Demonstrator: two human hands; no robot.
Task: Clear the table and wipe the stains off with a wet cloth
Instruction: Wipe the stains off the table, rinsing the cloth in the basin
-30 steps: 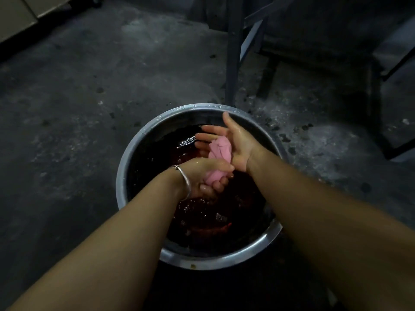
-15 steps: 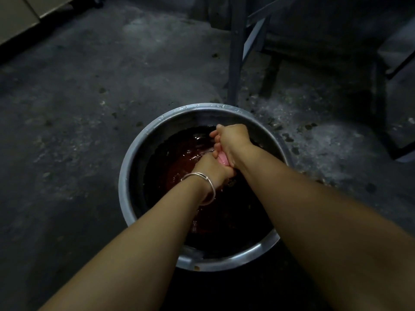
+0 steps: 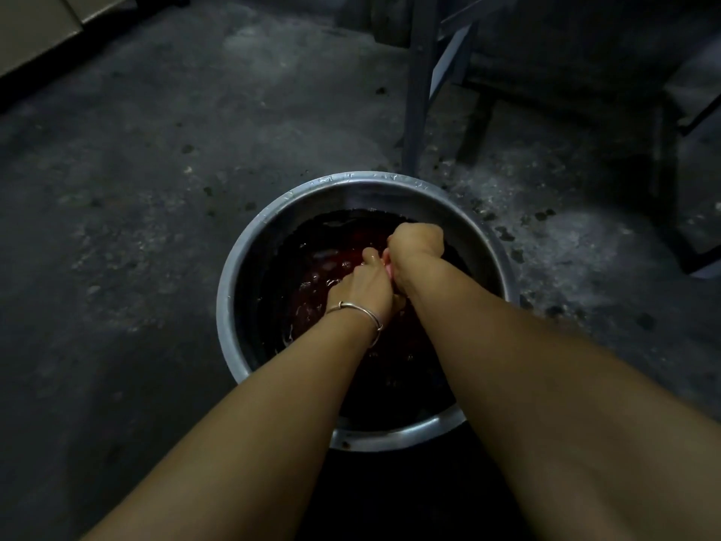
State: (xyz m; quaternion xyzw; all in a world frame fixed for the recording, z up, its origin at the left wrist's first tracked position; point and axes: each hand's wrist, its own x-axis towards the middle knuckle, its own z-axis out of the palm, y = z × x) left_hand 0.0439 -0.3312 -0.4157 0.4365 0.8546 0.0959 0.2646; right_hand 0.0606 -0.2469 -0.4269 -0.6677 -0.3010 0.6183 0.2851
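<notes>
As left hand (image 3: 364, 285) and right hand (image 3: 415, 240) seemingly clench cloth (image 3: 387, 263), basin rim (image 3: 234, 290) rings them.

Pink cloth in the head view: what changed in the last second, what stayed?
The right hand, open a second ago with the pink cloth on its palm, has closed its fingers round it. The left hand kept its grip on the lower end; the two fists now meet, hiding most of the cloth. The round metal basin of dark reddish water stayed put.
</notes>
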